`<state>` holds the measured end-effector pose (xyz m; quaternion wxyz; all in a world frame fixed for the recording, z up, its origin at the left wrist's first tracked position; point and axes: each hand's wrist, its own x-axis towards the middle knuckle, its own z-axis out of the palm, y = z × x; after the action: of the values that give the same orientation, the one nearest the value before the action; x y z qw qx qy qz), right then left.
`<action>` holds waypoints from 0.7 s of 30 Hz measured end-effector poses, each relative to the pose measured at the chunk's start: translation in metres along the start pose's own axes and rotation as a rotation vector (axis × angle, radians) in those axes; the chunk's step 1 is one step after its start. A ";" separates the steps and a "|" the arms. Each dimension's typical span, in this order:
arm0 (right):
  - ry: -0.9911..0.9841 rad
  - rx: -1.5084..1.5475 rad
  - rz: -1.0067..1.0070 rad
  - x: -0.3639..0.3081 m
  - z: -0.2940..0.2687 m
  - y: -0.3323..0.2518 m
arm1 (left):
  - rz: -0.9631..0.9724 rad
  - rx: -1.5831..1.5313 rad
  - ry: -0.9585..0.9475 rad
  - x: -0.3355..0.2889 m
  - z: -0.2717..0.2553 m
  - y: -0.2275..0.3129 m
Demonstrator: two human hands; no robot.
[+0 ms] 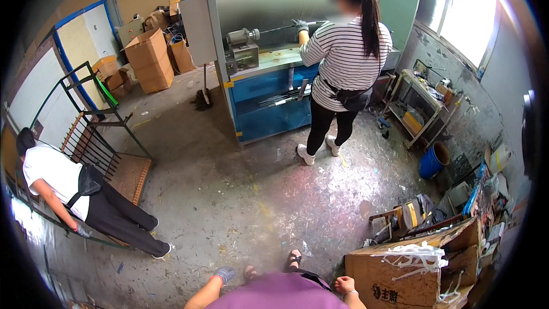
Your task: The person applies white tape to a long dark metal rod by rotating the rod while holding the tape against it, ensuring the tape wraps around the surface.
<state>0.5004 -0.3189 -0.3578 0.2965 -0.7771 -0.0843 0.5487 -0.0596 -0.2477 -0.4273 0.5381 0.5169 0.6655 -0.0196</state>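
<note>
My left hand [225, 275], in a grey knit glove, hangs low beside my purple top [277, 293]. Its fingers look loosely stretched, and nothing shows in them. On the other side my bare right hand [345, 285] is curled closed beside a large worn cardboard box [394, 277]; no object shows in it. White strips [414, 257] lie over the box's edge. Further ahead, a person in a striped top [349, 51] stands at a blue-fronted workbench [274, 115]. That person's gloved hand [299, 25] is on a thin rod by a motor [243, 36].
At the left, a person in a white shirt [54, 171] stands by a metal rack cart [103, 137]. Cardboard boxes [150, 60] and a broom [203, 98] are at the back. A blue bin [433, 160], a small shelf [420, 97] and a cluttered chair [413, 217] line the right side.
</note>
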 end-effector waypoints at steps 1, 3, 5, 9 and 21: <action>0.000 0.000 0.000 0.000 0.000 0.000 | 0.001 -0.015 0.007 0.002 0.001 -0.003; 0.002 0.000 -0.003 0.000 0.000 0.001 | -0.006 -0.021 0.000 0.003 0.000 -0.002; 0.005 -0.008 -0.006 0.001 0.002 0.001 | -0.021 -0.004 -0.025 0.000 -0.004 0.008; -0.012 -0.049 -0.004 0.007 0.000 0.004 | -0.007 0.060 -0.020 0.001 -0.005 0.010; -0.019 -0.005 0.024 0.003 0.003 -0.007 | -0.094 0.154 -0.097 -0.016 -0.013 0.028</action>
<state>0.5002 -0.3110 -0.3567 0.2872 -0.7737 -0.0794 0.5592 -0.0505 -0.2372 -0.3952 0.5269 0.5232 0.6587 -0.1211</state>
